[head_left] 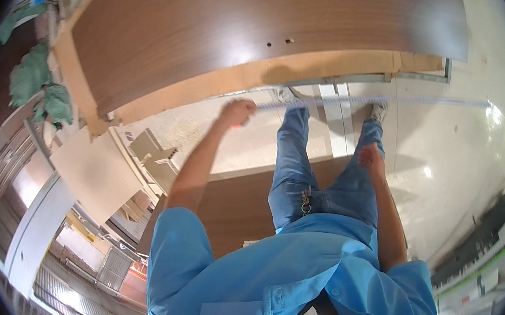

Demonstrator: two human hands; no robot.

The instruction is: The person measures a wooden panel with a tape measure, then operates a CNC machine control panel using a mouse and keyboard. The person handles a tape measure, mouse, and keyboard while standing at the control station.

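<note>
My left hand (237, 113) is closed around the near end of a tape measure, out in front and left of my legs. A bit of orange-red shows under the fingers. From that fist the tape's long, thin, pale blade (357, 99) stretches to the right past both feet, its markings blurred. My right hand (373, 159) hangs by my right knee, apart from the tape. Motion smears its fingers, so their pose is unclear. Beyond the tape lies a big brown wood-grain panel (217, 24) with two small dark holes.
Brown paper or cardboard edging (192, 88) runs along the panel's near side. Another brown board (235, 202) is beside my legs. Green cloth gloves (30, 76) and a pale board (94, 171) are at left. Dark equipment (481, 240) stands at right on the pale floor (427, 139).
</note>
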